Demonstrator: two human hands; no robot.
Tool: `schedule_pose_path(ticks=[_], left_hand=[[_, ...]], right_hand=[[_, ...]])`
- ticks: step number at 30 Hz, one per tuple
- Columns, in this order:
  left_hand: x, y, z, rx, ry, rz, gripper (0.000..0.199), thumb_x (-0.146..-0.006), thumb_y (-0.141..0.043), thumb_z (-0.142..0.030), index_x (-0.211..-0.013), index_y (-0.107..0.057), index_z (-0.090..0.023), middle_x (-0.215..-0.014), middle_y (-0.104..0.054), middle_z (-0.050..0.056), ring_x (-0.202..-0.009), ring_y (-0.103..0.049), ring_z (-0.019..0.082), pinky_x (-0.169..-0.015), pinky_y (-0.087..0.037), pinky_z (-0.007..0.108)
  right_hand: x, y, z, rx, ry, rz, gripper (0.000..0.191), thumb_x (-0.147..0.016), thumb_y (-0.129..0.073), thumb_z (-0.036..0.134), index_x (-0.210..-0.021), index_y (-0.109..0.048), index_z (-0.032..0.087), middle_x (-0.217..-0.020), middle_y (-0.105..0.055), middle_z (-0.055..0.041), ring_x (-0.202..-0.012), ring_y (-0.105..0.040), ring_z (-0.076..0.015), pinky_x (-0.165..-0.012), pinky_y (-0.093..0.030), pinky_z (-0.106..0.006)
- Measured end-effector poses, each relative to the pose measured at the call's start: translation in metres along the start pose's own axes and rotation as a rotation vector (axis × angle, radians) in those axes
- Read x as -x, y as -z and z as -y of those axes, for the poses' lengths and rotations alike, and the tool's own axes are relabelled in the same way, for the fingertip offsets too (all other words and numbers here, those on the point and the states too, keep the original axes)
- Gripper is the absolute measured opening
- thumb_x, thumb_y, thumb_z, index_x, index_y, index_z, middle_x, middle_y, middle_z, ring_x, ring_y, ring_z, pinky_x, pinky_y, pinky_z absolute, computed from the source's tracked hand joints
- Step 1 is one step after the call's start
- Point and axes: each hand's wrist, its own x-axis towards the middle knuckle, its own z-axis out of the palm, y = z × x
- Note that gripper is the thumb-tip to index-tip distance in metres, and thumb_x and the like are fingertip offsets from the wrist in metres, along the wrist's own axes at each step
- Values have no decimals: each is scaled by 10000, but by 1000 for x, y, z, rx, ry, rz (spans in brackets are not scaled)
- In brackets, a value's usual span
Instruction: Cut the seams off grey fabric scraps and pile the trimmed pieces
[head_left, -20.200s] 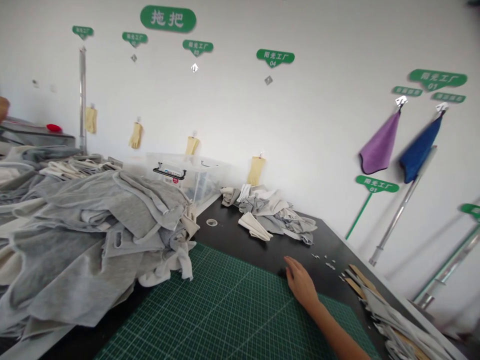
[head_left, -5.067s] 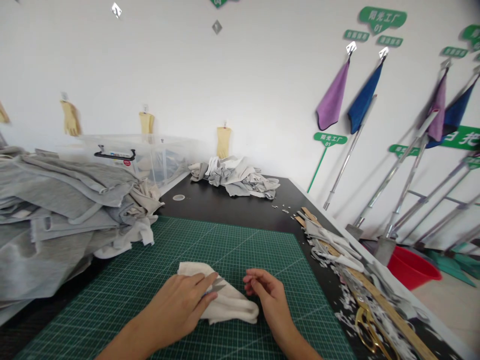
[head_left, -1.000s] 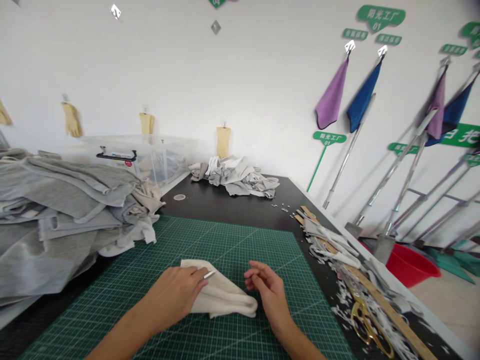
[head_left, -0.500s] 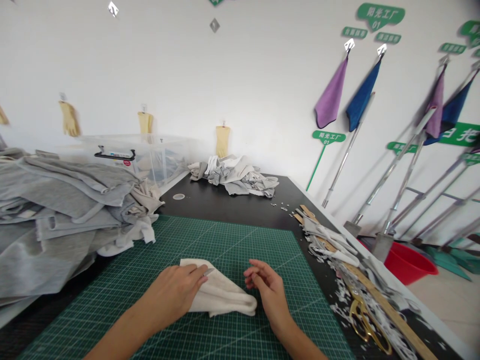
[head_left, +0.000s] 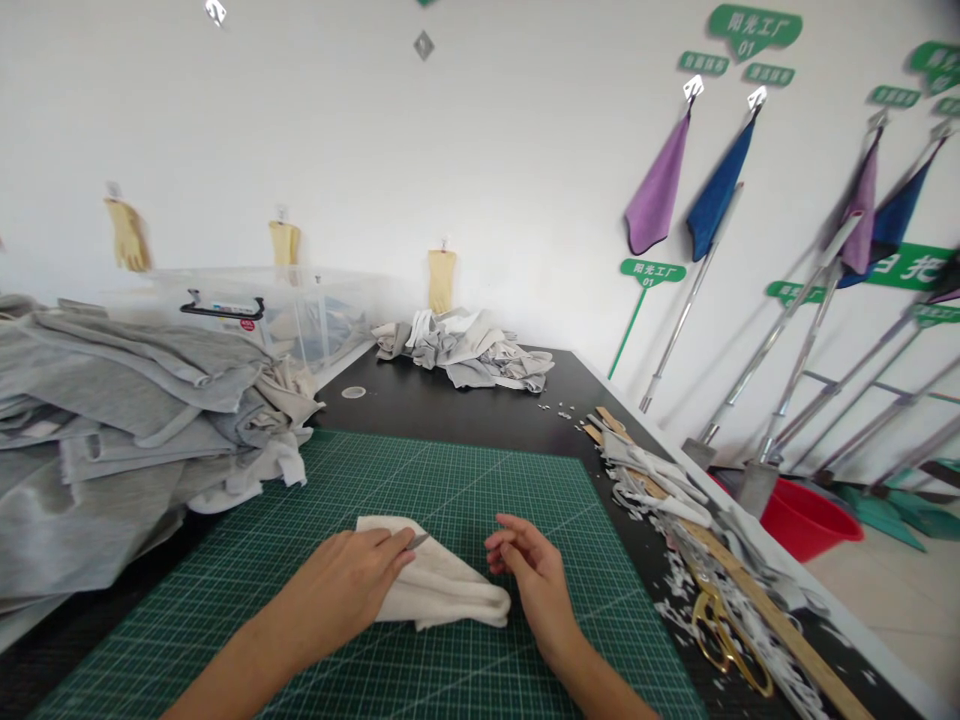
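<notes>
A folded off-white cloth (head_left: 442,590) lies on the green cutting mat (head_left: 525,490) between my hands. My left hand (head_left: 360,575) rests over the cloth's left part, closed, with a small pointed metal blade (head_left: 418,541) sticking out between thumb and forefinger. Most of that tool is hidden in the palm, so its exact kind does not show. To the right of the cloth, my right hand (head_left: 531,570) hovers with loosely curled fingers apart and nothing visible in them. Its fingertips are close to the cloth's rounded right end.
At left rises a big heap of grey fabric (head_left: 142,400), with a clear plastic bin (head_left: 300,330) behind it. More fabric pieces (head_left: 472,350) lie at the table's back. Along the right edge are gold-handled scissors (head_left: 724,640), a wooden strip (head_left: 780,620) and white scraps.
The camera view has shifted slightly. Both hands, the blade and the cloth keep practically the same positions relative to each other.
</notes>
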Motion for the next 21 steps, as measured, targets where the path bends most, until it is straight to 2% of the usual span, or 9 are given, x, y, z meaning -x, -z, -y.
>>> schedule_pose_path(ticks=[4,8,14,21], left_hand=[[0,-2,-1,5,-17,-4,341,-1012,-355,-321,-1247,-586,-234,-1048,-715,73,-883,-696,218,-764,-538,316],[0,-6,1,-29,35,20,380,-1000,-385,-379,-1292,-560,-211,-1128,-698,91,-927,-691,254,-802,-542,372],[-1,-2,-1,-11,-14,42,352,-1013,-332,-290,-1235,-596,-218,-1073,-707,84,-899,-692,236,-764,-543,349],[0,-7,1,-23,31,63,371,-1001,-388,-357,-1308,-534,-210,-1139,-689,93,-934,-684,263,-791,-541,391]], right_hand=[[0,0,1,-6,4,-4,298,-756,-686,310,-1019,-650,176,-795,-699,-42,-670,-617,-167,-605,-500,-299],[1,-1,2,-4,6,-4,297,-757,-687,314,-1018,-654,177,-796,-700,-44,-672,-617,-169,-604,-496,-301],[1,-2,2,-9,1,-13,318,-742,-704,330,-1015,-652,177,-791,-702,-46,-665,-615,-170,-604,-499,-307],[1,-2,3,-13,2,-20,327,-741,-705,339,-1018,-645,176,-785,-702,-44,-661,-610,-167,-595,-496,-299]])
